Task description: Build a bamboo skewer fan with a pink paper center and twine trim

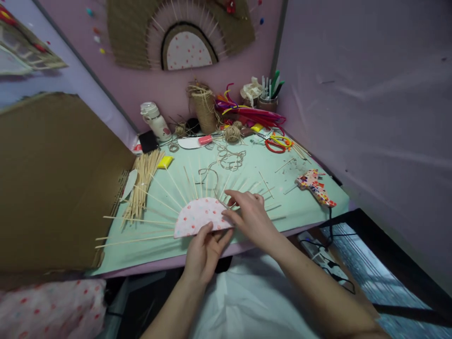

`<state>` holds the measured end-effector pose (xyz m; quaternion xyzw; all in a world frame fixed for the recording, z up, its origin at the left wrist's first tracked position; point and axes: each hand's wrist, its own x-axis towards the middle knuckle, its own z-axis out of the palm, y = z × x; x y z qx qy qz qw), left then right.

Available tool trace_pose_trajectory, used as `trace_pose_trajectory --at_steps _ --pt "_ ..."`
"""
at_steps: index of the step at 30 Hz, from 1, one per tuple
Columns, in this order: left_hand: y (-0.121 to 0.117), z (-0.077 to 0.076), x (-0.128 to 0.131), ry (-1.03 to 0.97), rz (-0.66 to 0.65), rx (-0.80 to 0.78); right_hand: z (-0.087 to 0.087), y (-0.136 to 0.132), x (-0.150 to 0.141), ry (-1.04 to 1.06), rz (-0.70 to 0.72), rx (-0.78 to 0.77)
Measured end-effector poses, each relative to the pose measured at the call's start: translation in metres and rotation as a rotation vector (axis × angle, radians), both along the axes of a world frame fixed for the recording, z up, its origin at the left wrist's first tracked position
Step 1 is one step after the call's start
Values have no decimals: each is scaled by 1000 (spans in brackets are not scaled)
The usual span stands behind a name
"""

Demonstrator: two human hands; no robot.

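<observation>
A half-circle panel (199,214) covered in white cloth with red dots has thin wooden sticks (173,183) fanning out from its curved edge. My left hand (205,252) grips the panel at its straight lower edge, thumb on top and fingers underneath. At the panel's right side, my right hand (250,216) is curled over the curved edge, its thumb by the cloth and its index finger by the stick bases. A strand of twine (216,181) runs from a loose tangle on the table to these fingers, which partly hide its end.
A bundle of sticks (143,188) lies left, beside a cardboard sheet (63,179). Behind are a bottle (155,121), a twine ball (232,133), scissors (275,145) and pipe cleaners (250,115). A patterned glue gun (316,186) with a cord rests right. A similar fan (189,49) hangs on the wall.
</observation>
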<state>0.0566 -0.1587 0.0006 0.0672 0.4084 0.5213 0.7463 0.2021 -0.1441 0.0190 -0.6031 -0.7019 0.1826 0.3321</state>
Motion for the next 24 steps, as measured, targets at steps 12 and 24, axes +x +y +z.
trace_pose_trajectory --at_steps 12,24 --pt "-11 -4 -13 -42 14 14 6 22 3 -196 -337 170" --pt "-18 9 -19 226 -44 119 30 24 13 -186 -215 219"
